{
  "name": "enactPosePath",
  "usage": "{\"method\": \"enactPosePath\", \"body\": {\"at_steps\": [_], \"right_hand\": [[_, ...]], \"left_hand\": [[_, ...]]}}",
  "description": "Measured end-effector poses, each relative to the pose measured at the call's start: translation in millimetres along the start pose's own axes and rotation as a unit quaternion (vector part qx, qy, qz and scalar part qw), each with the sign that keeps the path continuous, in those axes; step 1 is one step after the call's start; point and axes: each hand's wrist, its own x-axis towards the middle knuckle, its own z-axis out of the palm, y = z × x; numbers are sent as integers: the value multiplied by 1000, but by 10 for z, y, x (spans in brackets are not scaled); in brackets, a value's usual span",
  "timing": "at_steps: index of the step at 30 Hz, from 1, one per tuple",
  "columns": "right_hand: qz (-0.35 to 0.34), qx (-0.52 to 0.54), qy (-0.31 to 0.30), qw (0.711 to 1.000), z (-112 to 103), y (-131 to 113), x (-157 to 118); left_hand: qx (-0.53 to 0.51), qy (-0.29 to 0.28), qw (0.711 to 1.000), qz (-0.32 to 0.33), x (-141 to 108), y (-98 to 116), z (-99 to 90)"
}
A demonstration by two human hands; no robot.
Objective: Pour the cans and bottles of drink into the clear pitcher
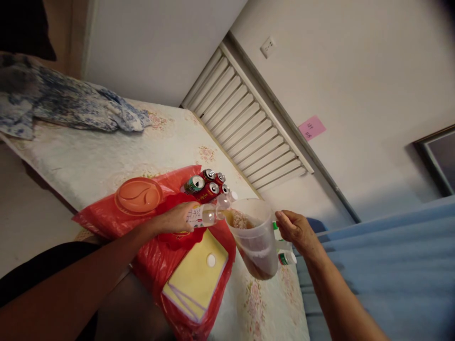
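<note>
My left hand (177,219) is wrapped round a clear plastic bottle (208,215) with a white label. The bottle lies nearly sideways, its mouth at the rim of a translucent plastic pitcher (254,241). Brown, foamy liquid is inside the pitcher, and some runs at the bottle's mouth. On the pitcher's far side, my right hand (293,229) is closed at its handle, which is mostly hidden. Just beyond the bottle stand several opened drink cans (213,188). Below it, a red plastic bag (149,263) bears folded yellow cloths (199,279) with a white cap (211,260) on top.
An orange divided dish (139,195) rests on the red bag. Bottles, one with a white cap (290,258), are beside the pitcher. A white radiator (245,118) runs along the table's (170,142) far edge. Patterned fabric (85,102) lies at the left, and a blue curtain (384,265) hangs right.
</note>
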Motion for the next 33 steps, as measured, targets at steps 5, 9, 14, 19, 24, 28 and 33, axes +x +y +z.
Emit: {"method": "enactPosePath", "body": {"at_steps": [5,9,14,19,24,28,33], "right_hand": [[22,33,3,999,34,89,-13],[36,100,-3,994,102,201,-48],[39,242,19,969,271,392,-126],[29,372,72,925,472,463,-209],[39,465,144,873,693,310,-197],[22,495,168,852,932,163,-115],[27,532,197,823,1340,58,-6]], "left_hand": [[9,3,1000,-5,8,-43,-2],[11,4,1000,-13,7,-66,-5],[-22,6,1000,-16,19,-96,-17],[-30,20,999,-27,21,-41,-96],[-52,84,995,-17,-2,43,-185],[-38,174,984,-1,-27,102,-237],[-23,268,963,-15,-35,138,-300]]}}
